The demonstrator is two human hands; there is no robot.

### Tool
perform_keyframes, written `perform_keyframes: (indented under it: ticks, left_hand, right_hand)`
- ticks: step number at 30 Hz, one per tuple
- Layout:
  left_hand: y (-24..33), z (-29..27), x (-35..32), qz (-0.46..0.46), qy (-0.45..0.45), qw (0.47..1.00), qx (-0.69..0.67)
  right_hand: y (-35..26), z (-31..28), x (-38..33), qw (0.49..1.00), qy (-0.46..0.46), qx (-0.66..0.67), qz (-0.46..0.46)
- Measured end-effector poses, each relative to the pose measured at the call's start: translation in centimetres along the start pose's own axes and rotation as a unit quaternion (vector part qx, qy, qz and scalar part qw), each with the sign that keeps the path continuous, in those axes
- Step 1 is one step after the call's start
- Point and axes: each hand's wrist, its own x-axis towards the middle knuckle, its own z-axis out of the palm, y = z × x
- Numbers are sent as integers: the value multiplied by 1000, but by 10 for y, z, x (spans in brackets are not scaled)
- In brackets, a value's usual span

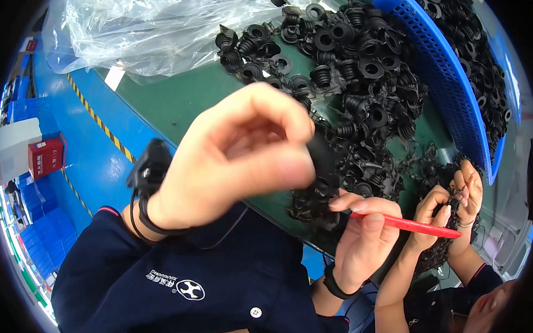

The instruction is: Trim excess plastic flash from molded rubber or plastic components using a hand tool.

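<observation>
My left hand [232, 147] is raised over the table's near edge, thumb and forefinger pinched on a black rubber bellows [322, 156]. The bellows is blurred, so its exact outline cannot be made out. Lower and to the right, my right hand [364, 231] is closed around a slim red pen-like tool [426, 226]. Its tapered red end sticks out to the right; the working end, by my fingertips, is hard to see. A heap of black rubber bellows [370, 67] with ring-shaped ends lies just beyond both hands.
Green tabletop [154, 101] shows under the heap. A clear plastic bag [136, 30] lies at the far left. A blue perforated basket [452, 67] with more black parts stands at the right. Close on my right, a co-worker's hands [447, 202] handle black pieces. A red box [47, 156] is at the left.
</observation>
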Motion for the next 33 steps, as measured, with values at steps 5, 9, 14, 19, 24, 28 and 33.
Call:
perform_keyframes:
  ticks: [5,9,14,19,24,28,33]
  left_hand:
    - [6,-2,3,-168,-30,927,-333]
    - [4,-2,0,-162,-126,907,-367]
    - [3,-9,-1,-135,-32,966,-219]
    - [-6,-7,-3,16,-9,990,139]
    - [-2,1,0,102,-74,957,262]
    - [-7,4,4,130,-107,945,279]
    - [-15,5,9,64,-38,971,229]
  right_hand:
    - [-7,-14,4,988,145,-44,-6]
    - [-11,-9,3,995,97,-22,-1]
    - [-17,4,12,990,125,69,22]
    - [-17,10,16,992,110,67,15]
    - [-16,13,18,989,105,101,18]
    - [-17,13,18,985,77,147,44]
    - [-1,8,25,966,131,-168,-144]
